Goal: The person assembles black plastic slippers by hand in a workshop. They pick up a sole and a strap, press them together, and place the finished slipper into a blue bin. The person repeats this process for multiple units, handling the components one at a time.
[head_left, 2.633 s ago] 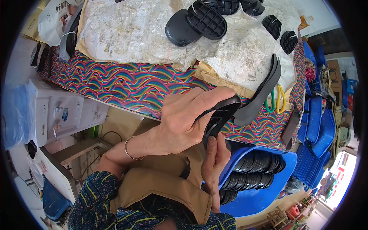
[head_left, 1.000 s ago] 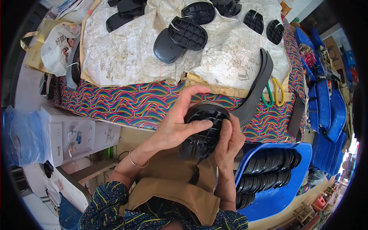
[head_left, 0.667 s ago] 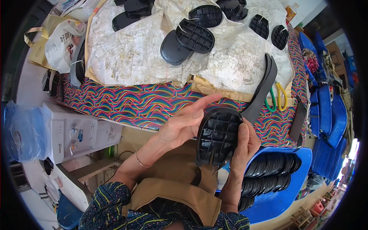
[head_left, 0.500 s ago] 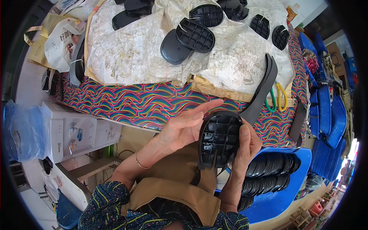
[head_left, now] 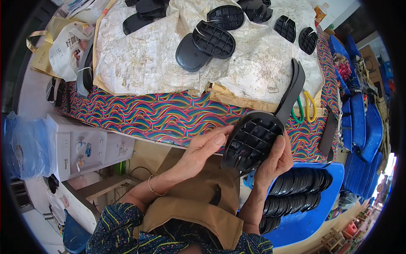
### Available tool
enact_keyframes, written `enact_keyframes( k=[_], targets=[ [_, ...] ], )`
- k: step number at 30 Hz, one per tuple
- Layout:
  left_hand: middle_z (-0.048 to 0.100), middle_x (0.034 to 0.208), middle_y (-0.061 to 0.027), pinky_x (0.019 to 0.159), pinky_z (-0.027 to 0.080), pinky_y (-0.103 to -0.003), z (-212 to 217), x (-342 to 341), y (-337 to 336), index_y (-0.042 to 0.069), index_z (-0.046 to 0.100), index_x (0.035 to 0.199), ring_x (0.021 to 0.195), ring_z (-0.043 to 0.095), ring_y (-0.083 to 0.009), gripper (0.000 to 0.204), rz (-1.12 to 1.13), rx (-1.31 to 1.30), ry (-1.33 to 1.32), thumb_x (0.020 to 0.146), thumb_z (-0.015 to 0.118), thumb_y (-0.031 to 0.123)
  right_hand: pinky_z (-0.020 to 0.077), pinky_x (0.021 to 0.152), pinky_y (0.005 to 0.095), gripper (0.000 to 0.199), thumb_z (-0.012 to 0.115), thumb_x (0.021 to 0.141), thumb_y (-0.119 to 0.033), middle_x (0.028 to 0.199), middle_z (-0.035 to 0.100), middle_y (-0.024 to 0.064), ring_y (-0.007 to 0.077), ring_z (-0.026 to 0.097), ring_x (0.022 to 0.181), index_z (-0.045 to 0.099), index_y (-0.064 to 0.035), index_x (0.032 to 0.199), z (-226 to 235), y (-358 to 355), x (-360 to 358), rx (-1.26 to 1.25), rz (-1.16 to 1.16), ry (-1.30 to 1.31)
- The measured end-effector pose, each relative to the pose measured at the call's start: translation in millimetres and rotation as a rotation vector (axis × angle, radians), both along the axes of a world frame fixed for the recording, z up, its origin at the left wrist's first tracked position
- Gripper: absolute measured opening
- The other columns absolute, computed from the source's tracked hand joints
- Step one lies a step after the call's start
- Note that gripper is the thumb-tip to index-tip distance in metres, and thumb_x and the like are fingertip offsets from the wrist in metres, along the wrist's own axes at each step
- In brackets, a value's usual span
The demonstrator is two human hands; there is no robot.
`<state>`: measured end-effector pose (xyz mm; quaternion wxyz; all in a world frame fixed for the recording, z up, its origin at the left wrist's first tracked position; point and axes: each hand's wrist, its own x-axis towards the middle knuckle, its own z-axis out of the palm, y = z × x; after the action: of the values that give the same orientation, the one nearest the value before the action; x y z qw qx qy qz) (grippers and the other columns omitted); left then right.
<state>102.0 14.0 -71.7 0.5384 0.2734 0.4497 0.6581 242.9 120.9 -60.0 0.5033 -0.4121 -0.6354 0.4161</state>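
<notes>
A black rubber heel piece (head_left: 253, 137), rounded with a moulded grid of square hollows, is tilted up in front of me. My right hand (head_left: 277, 158) grips its right side, thumb on the edge and the other fingers behind. A smooth black rim shows along its top; whether that is a second piece I cannot tell. My left hand (head_left: 205, 148) is at the left edge, fingers stretched out and the tips partly hidden behind the piece. Long black strips (head_left: 292, 91) stretch from the table toward the piece's upper right, their lower end hidden behind it.
Loose grid-faced heel pieces (head_left: 214, 40) lie on a stained white woven sheet (head_left: 139, 63) over the table. Scissors (head_left: 311, 108) with yellow and green handles sit at its right. A blue tray (head_left: 296, 224) beside my right arm holds rows of black pieces. A white cabinet (head_left: 86, 148) stands left.
The heel piece has risen slightly to the right and tilted in my right hand. My left hand has lowered its raised index finger, bringing its fingertips partly behind the piece's edge.
</notes>
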Motion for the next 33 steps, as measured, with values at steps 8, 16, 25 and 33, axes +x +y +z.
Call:
enact_keyframes(
  k=[8,16,25,33],
  targets=[
    [0.068,0.093,-0.0065,0.068,0.051,-0.025,14.4,8.5,-4.1,-0.003,0.047,0.140,0.077,0.063,-0.0095,0.045,0.030,-0.121,0.051,0.106,0.047,0.026,0.0505,0.082,0.0284,0.031,0.051,0.102,-0.015,0.102,0.072,0.0136,0.0160,0.066,0.089,0.063,0.0097,0.117,-10.4,-5.7,-5.1,0.018,0.011,-0.020],
    [0.066,0.079,-0.0119,0.064,0.050,-0.029,1.4,5.2,-9.3,-0.005,0.053,0.130,0.069,0.064,-0.0169,0.037,0.220,-0.040,0.722,0.105,0.046,0.022,0.0513,0.079,0.0304,0.029,0.052,0.099,-0.010,0.101,0.071,0.0173,0.0212,0.068,0.086,0.063,0.0101,0.117,-12.8,-13.9,-10.0,0.099,0.019,-0.079],
    [0.067,0.086,-0.0159,0.069,0.051,-0.032,15.9,-6.1,12.1,-0.005,0.062,0.115,0.075,0.066,-0.0219,0.027,0.355,-0.003,0.881,0.101,0.053,0.016,0.0518,0.076,0.0323,0.030,0.053,0.098,-0.011,0.099,0.071,0.0199,0.0229,0.068,0.082,0.063,0.0093,0.118,-19.0,-24.9,-10.6,0.093,0.105,-0.110],
    [0.062,0.126,-0.0112,0.096,0.045,-0.028,27.0,-22.8,11.5,-0.003,0.053,0.132,0.114,0.058,-0.0152,0.035,0.067,-0.016,0.474,0.101,0.049,0.013,0.0518,0.077,0.0316,0.032,0.053,0.100,-0.014,0.100,0.071,0.0192,0.0226,0.068,0.084,0.063,0.0094,0.120,-28.6,-26.1,-13.3,0.022,0.105,-0.069]
  ],
)
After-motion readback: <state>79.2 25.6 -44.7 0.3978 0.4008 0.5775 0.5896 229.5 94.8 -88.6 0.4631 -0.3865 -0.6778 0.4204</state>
